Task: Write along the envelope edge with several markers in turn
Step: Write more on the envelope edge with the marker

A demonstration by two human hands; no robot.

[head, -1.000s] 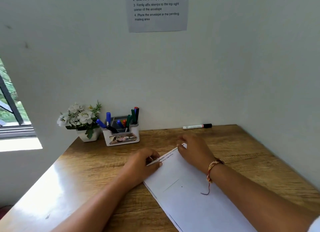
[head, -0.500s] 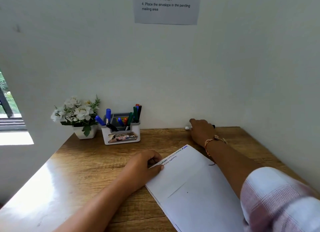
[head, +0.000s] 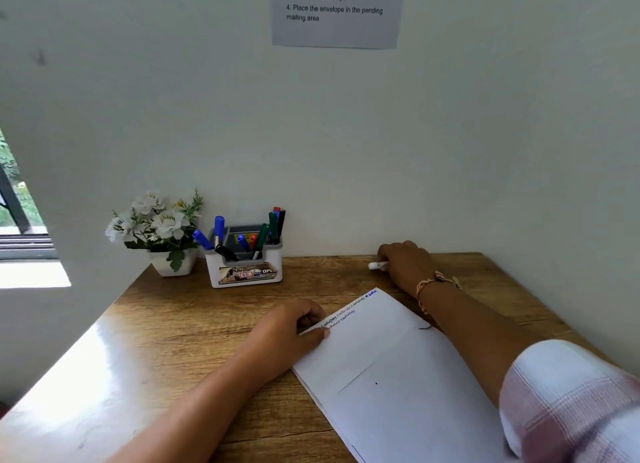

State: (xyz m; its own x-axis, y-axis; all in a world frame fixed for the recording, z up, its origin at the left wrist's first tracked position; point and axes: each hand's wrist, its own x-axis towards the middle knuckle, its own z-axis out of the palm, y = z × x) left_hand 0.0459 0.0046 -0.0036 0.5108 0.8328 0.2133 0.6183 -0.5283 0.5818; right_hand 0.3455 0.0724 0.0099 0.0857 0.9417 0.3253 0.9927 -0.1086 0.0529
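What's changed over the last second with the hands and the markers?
The right hand left the envelope edge, reached to the back wall and closed over the loose marker lying there. The left hand still pins the envelope; the marker holder is untouched.

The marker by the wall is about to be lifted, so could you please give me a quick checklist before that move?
1. Right hand on the marker: ok, fingers cover most of it.
2. Grip firm enough to lift: cannot tell.
3. Marker cap on or off: cannot tell, that end is hidden.
4. Left hand pinning the envelope: ok.
5. Writing edge free of obstruction: ok, earlier lines show there.
6. Holder clear of the path back: ok.
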